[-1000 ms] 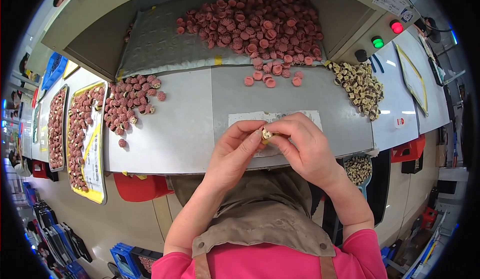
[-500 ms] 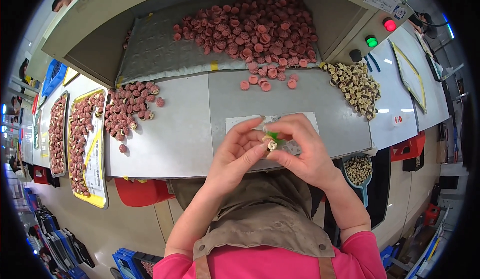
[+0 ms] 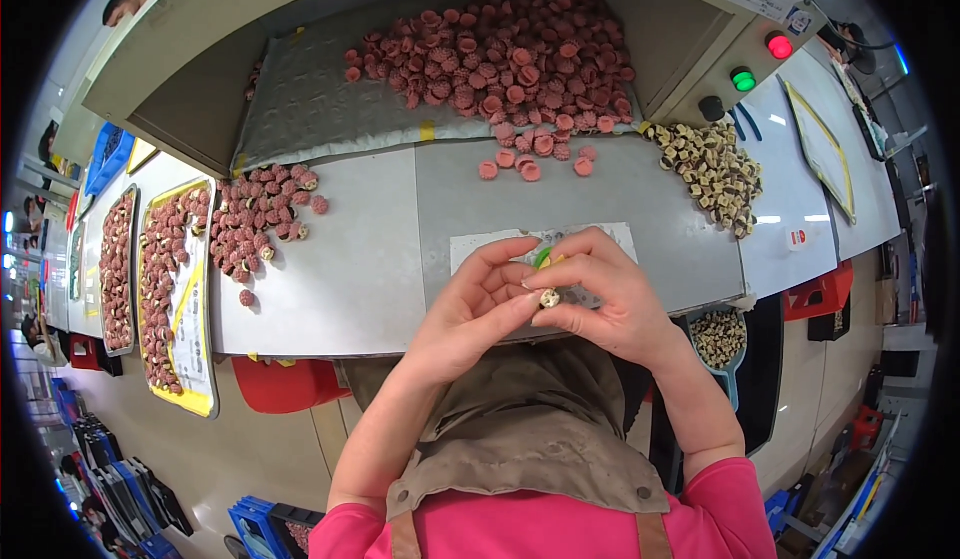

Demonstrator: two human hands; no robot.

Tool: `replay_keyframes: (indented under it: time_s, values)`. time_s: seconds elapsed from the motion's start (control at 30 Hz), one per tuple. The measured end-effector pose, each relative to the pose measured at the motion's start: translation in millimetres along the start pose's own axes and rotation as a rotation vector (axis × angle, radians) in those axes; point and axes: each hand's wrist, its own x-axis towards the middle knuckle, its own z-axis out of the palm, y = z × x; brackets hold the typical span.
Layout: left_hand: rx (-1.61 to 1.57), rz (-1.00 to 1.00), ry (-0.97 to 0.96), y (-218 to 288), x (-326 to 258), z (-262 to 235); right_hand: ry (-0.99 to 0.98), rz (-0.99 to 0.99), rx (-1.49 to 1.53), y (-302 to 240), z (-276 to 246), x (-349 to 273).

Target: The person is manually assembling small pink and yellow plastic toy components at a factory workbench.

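— Pinched between both hands — left hand (image 3: pixel 470 304) and right hand (image 3: pixel 610 294) clamp one small cream cap (image 3: pixel 549 299), above the grey bench (image 3: pixel 370 259).

— Which step?

— Probably fitting or checking it; next likely needs a steady fingertip twist.

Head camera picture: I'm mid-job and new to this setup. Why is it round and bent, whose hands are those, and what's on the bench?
There is no machine here: a person works with bare hands. The camera sits on their head and looks down through a fisheye lens, so straight edges bend near the rim. The left hand and right hand meet over the bench and pinch a small pale part between the fingertips; a green bit shows just above it. On the bench lie a big pile of pink caps, a smaller pink pile at left, beige parts at right, and filled trays at far left. A blue scoop of beige parts sits below the bench edge.
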Motion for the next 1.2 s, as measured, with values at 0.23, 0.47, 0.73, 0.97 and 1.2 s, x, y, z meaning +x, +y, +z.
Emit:
replay_keyframes:
  time_s: [0.23, 0.47, 0.73, 0.97, 1.2]
  values:
    - [-0.008, -0.118, -0.031, 10.4, 2.7, 16.8, 0.009, -0.2, -0.292, -8.5, -12.6, -2.9]
    - [-0.183, -0.13, 0.005, -1.3, -1.9, 33.8, 0.023, 0.004, -0.005, -3.7, -16.8, -19.7]
    - [-0.228, -0.15, 0.052, -6.1, -1.2, 48.4, 0.059, 0.103, 0.209, -8.1, -23.1, -31.3]
    - [-0.131, -0.111, 0.104, -10.6, -6.9, 59.2, 0.086, 0.067, 0.217, -10.7, -22.0, -40.9]
    - [0.178, -0.019, 0.182, 15.3, -43.1, 38.7, 0.155, 0.129, -0.12, -21.5, -17.8, -58.5]
